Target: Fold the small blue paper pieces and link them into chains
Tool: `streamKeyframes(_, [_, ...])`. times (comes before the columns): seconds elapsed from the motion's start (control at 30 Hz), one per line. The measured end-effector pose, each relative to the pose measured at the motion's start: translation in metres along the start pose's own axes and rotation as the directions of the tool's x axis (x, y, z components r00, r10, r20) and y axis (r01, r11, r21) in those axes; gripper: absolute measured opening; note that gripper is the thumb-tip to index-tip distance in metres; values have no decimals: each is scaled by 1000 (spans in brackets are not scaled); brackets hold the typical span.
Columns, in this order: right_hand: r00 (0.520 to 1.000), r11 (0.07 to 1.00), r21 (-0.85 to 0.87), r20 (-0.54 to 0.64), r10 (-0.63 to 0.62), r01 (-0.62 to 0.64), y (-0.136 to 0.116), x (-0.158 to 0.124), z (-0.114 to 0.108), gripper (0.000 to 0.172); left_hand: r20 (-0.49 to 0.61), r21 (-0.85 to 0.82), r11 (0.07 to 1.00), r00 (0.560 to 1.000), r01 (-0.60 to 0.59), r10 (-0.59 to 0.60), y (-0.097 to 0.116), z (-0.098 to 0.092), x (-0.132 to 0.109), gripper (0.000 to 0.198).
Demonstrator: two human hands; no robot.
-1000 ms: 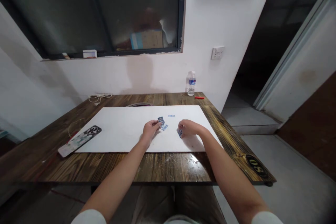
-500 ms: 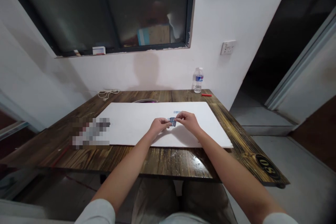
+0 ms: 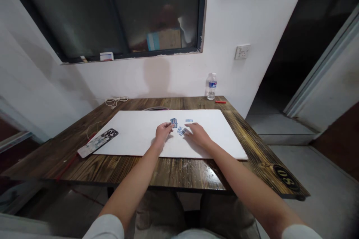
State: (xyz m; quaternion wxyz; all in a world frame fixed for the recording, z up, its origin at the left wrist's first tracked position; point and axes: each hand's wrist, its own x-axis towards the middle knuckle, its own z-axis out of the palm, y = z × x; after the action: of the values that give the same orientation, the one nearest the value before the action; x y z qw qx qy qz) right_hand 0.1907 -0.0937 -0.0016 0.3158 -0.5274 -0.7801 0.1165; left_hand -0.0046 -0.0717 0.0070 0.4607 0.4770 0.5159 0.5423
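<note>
While apart, two hands [image 3: 163, 131] [image 3: 198, 135], blue clips [image 3: 174, 122]

The white board [image 3: 131, 134] carries small pieces [image 3: 174, 123] in blue and white. Around the board, the surface [image 3: 67, 168] is dark brown with streaky wood grain, a phone case [image 3: 98, 142] past its left edge is mottled black and white, and a bottle [image 3: 212, 86] past its far edge has a blue label

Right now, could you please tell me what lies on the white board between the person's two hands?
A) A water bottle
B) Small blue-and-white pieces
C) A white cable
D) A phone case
B: the small blue-and-white pieces lie on the white board between the left hand and the right hand.
</note>
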Motion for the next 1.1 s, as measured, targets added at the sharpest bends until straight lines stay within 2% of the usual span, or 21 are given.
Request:
streamKeyframes(0.1, [988, 975, -207, 141, -56, 85, -9, -3, 4, 38, -40, 0, 1000, 999, 19, -19, -1, -4, 4, 41])
streamKeyframes(0.3, [988, 927, -359, 145, -60, 109, -21, -2, 8, 35, -23, 41, 997, 998, -62, 63, -3, -1, 1, 36])
streamKeyframes(0.43, [974, 891, -406, 174, -146, 206, -25, -3, 12, 25, 6, 67, 994, 996, -89, 88, -3, 2, -2, 33])
streamKeyframes(0.6, [946, 830, -459, 227, -233, 315, -25, -1, 14, 27, 14, 79, 992, 995, -99, 98, -2, 2, -3, 30])
streamKeyframes(0.83, [875, 754, -463, 366, -316, 466, -18, 4, 6, 19, 14, 78, 993, 996, -94, 93, -1, 2, -4, 29])
streamKeyframes(0.93, [864, 734, -471, 375, -336, 489, -16, 4, 6, 19, 9, 73, 994, 997, -79, 79, -3, 1, -4, 31])
streamKeyframes(1.1, [873, 747, -460, 330, -358, 481, -14, 3, 7, 20, 7, 64, 994, 997, -83, 83, -7, 0, -1, 34])
